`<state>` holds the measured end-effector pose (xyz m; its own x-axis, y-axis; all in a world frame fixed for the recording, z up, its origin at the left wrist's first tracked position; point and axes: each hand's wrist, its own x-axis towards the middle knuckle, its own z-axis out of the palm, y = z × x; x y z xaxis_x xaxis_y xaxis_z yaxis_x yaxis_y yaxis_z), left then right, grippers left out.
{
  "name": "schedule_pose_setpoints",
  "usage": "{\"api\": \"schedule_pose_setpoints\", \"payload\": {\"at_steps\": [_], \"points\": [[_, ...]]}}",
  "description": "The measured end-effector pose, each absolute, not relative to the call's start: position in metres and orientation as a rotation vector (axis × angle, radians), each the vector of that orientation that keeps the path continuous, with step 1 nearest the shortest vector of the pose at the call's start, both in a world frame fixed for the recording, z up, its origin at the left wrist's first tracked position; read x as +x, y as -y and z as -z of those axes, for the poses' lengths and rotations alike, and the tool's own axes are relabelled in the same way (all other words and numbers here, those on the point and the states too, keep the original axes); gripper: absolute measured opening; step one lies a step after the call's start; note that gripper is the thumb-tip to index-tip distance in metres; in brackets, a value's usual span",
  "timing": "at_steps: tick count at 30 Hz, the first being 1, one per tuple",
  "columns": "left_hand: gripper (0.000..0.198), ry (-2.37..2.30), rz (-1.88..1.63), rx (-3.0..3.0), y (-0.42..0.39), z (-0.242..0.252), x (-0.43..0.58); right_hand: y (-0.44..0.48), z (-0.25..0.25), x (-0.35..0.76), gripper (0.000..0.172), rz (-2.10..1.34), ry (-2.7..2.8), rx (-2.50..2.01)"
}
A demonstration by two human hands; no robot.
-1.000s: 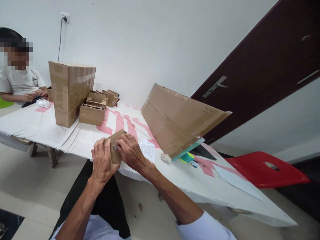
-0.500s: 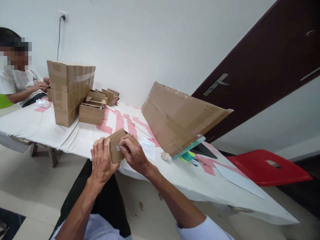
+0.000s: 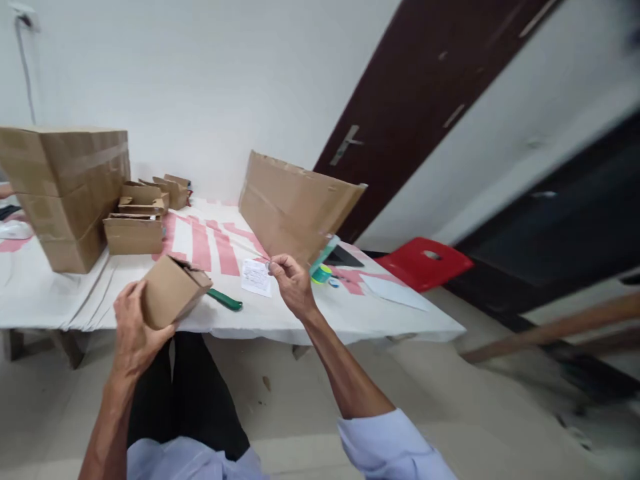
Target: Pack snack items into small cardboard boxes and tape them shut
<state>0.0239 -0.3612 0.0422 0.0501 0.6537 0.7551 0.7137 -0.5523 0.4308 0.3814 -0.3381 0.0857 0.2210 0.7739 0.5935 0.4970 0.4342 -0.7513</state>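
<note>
My left hand (image 3: pixel 134 333) grips a small brown cardboard box (image 3: pixel 169 293) over the front edge of the table. To the right, my right hand (image 3: pixel 293 283) is raised off the box, thumb and forefinger pinched on a small, pale round piece (image 3: pixel 269 266), perhaps a sticker. Between the hands, a green-handled tool (image 3: pixel 226 299) lies on the cloth, partly behind the box. A white paper with handwriting (image 3: pixel 256 277) lies just left of my right hand.
Large stacked boxes (image 3: pixel 67 193) and small open boxes (image 3: pixel 134 233) stand at the left. A big cardboard sheet (image 3: pixel 295 207) leans behind my right hand, near green tape (image 3: pixel 321 273). A red chair (image 3: pixel 425 263) is beyond the table (image 3: pixel 310 320).
The view has swung right. My right hand has come away from the box with the small piece, while my left hand keeps the box, now turned. The green-handled tool now shows.
</note>
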Motion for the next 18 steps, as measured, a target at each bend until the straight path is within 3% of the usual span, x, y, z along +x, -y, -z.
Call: {"api": "schedule_pose_setpoints", "payload": {"at_steps": [5,16,18], "points": [[0.090,1.451,1.608,-2.226,0.346,-0.040,-0.001,0.324,-0.033,0.458,0.029,-0.267,1.297,-1.467],[0.114,1.687,1.515,-2.153,0.333,-0.046,-0.014,0.259,0.051,0.507,0.026,-0.373,1.293,-1.825],[0.118,1.727,1.525,-2.159,0.334,-0.049,-0.012,0.249,0.059,0.512,0.032,-0.393,1.312,-1.875]]}}
